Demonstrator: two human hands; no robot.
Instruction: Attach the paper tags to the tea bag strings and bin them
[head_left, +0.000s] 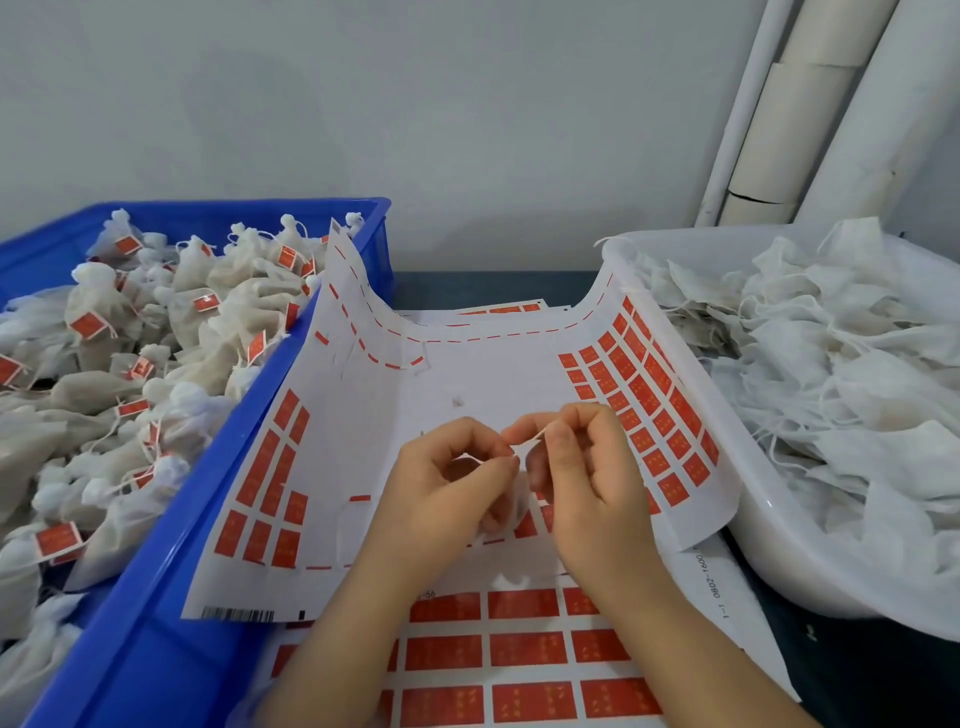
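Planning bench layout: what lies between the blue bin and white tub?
Head view: a curled tag sheet bridges them over flat tag sheets; left hand and right hand pinch a string above it.

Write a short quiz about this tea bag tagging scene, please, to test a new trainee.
1. True or false: the tea bags in the blue bin already carry tags.
2. Which holds the untagged bags? A) the white tub B) the blue bin C) neither
3. Fill in: the left hand and right hand both pinch a string above a sheet of ____ tags.
Key: 1 true; 2 A; 3 red.
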